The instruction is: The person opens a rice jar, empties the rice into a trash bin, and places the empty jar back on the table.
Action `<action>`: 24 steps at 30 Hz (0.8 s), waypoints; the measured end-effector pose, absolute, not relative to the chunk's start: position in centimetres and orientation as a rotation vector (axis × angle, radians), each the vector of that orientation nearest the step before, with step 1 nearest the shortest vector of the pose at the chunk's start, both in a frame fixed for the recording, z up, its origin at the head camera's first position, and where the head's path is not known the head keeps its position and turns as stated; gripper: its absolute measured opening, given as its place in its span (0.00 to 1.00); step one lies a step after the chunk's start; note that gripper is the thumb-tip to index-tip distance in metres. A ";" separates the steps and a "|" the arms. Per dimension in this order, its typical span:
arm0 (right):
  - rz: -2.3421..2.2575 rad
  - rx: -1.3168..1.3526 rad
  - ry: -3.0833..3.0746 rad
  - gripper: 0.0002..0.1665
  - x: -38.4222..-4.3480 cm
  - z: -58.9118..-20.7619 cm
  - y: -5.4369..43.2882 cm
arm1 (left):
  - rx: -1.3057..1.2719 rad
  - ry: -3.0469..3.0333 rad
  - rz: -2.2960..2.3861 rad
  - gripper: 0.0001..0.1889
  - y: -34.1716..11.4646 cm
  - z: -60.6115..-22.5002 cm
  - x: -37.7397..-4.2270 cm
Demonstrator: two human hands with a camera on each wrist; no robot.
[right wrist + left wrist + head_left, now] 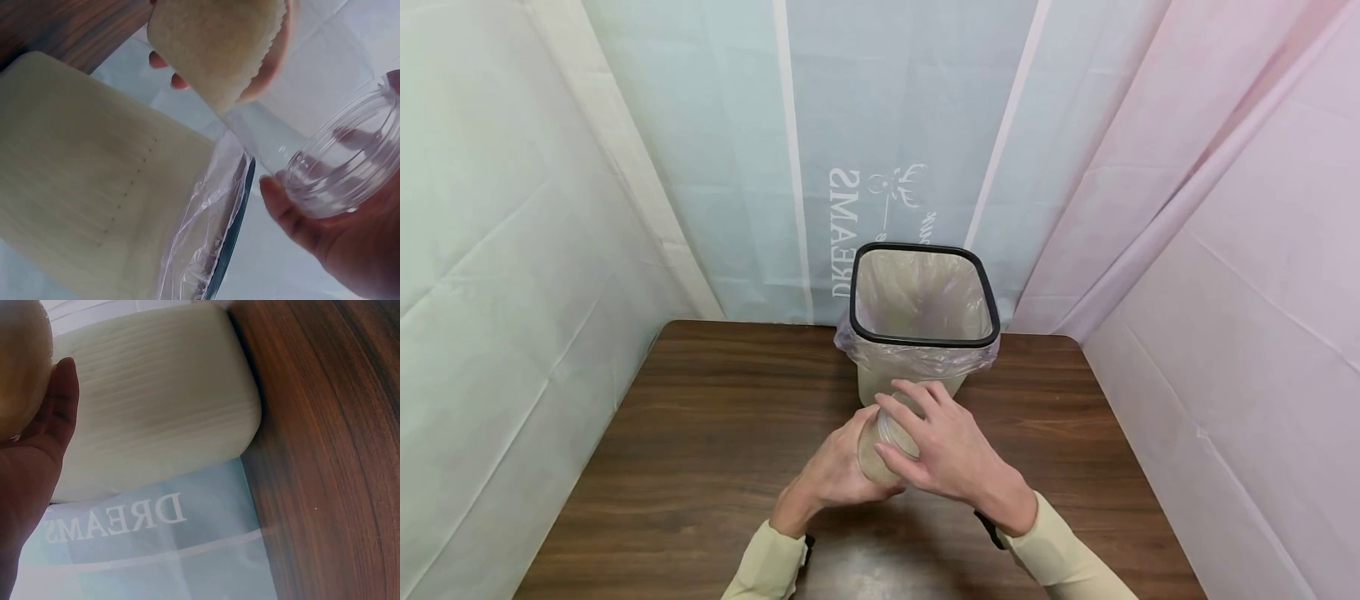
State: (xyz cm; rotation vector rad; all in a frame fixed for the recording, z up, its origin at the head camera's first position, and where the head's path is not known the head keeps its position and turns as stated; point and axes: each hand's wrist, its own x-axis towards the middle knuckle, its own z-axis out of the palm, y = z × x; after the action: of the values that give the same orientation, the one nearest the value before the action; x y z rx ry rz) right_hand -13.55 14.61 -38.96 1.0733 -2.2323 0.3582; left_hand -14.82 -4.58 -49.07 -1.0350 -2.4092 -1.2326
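A clear jar (pixel 871 457) is held between both hands, close in front of the bin. My left hand (pixel 835 471) grips its lower body, with the thumb side and fingers round it. Pale beige material with a jagged edge shows at that end of the jar (pixel 215 53) in the right wrist view. Over the clear, ridged top curve the fingers and thumb of my right hand (pixel 951 446). Seen from the right wrist, this hand (pixel 365 262) holds round the transparent ridged end. In the left wrist view, only part of the left hand (pixel 31 465) and jar (pixel 22 369) shows.
A beige bin (pixel 872 385) with a black rim (pixel 925 342) and a clear plastic liner (pixel 925 360) stands at the table's far edge, just beyond the hands. The brown wooden table (pixel 737 400) is enclosed by pale curtains (pixel 917 100) at the back and sides.
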 end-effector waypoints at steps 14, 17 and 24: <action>0.359 1.306 -2.187 0.27 -14.3 -38.3 15.2 | -1.062 -2.366 -1.308 0.54 -4.9 -49.2 -14.7; 0.365 1.338 -2.170 0.28 -14.3 -38.1 15.4 | -1.068 -2.364 -1.309 0.54 -4.8 -49.2 -14.8; 0.387 1.302 -2.139 0.28 -14.3 -37.6 16.0 | -1.026 -2.382 -1.270 0.54 -4.6 -49.0 -15.0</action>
State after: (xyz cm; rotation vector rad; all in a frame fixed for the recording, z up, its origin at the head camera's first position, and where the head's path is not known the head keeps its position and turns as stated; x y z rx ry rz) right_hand -14.29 15.96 -37.65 1.3022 -2.1389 0.3866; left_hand -15.05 -4.63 -49.03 -1.0260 -2.3817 -1.2696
